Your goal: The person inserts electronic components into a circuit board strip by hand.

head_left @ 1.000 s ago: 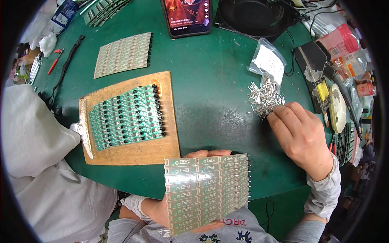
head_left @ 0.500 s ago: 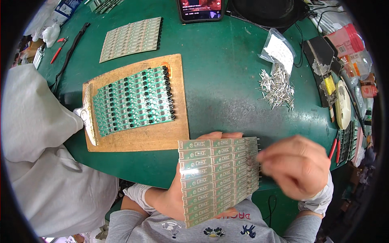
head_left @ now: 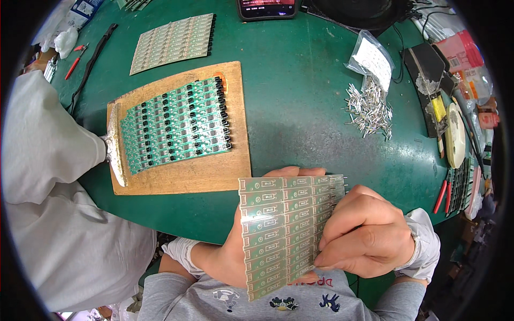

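A panel of joined circuit boards (head_left: pixel 265 230), pale green with printed outlines, is tilted up in front of me over the table's near edge. My left hand (head_left: pixel 227 262) grips it from behind; its fingertips show over the far edge, with the palm partly hidden. Over the panel's right part lies my right hand (head_left: pixel 369 230), fingers curled and pinched together at the board's surface. Whatever is between those fingertips is hidden. Thin metal pins (head_left: pixel 345 181) stick out along the panel's right edge, near the right hand's knuckles.
A wooden clipboard (head_left: pixel 187 183) carries a green populated panel (head_left: pixel 176 123). Another panel (head_left: pixel 174 43) lies beyond it. Loose metal pins (head_left: pixel 369 109) spill from a plastic bag (head_left: pixel 369 56). A phone (head_left: pixel 267 8), red-handled tools (head_left: pixel 441 197) and a person's grey sleeve (head_left: pixel 48 128) flank the area.
My right hand has come left and slightly down, from beside the panel's right edge onto its right part. The left hand still holds the panel. The view has shifted slightly.
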`<state>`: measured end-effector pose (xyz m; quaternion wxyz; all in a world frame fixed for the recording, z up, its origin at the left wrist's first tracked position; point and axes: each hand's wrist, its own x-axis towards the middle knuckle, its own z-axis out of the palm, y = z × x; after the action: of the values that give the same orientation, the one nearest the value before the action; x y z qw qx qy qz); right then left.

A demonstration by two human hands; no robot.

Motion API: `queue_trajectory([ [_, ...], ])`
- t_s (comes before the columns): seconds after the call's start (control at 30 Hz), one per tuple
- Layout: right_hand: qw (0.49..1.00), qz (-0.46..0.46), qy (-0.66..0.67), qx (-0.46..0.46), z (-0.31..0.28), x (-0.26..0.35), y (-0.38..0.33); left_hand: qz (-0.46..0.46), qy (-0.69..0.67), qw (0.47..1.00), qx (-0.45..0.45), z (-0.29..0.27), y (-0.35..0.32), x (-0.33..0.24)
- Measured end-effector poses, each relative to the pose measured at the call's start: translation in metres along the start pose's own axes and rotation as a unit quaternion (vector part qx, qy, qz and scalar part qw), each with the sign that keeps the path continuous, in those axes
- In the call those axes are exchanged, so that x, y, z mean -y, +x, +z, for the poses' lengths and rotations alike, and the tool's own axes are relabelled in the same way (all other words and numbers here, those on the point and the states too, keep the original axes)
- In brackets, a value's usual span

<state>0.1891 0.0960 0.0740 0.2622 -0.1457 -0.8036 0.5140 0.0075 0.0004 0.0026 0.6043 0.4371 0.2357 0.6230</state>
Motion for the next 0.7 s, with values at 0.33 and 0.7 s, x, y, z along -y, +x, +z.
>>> queue_trajectory([
  [0.33, 1.000, -0.004, -0.016, 0.000, -0.0003, 0.0005, -0.0013, 0.001, 0.000, 1.000, -0.004, -0.0003, 0.0026, -0.0008],
  [0.7, 0.999, -0.028, -0.039, -0.003, 0.0002, 0.0010, -0.0002, 0.035, 0.020, 0.999, 0.032, -0.0048, 0.0089, 0.0001],
])
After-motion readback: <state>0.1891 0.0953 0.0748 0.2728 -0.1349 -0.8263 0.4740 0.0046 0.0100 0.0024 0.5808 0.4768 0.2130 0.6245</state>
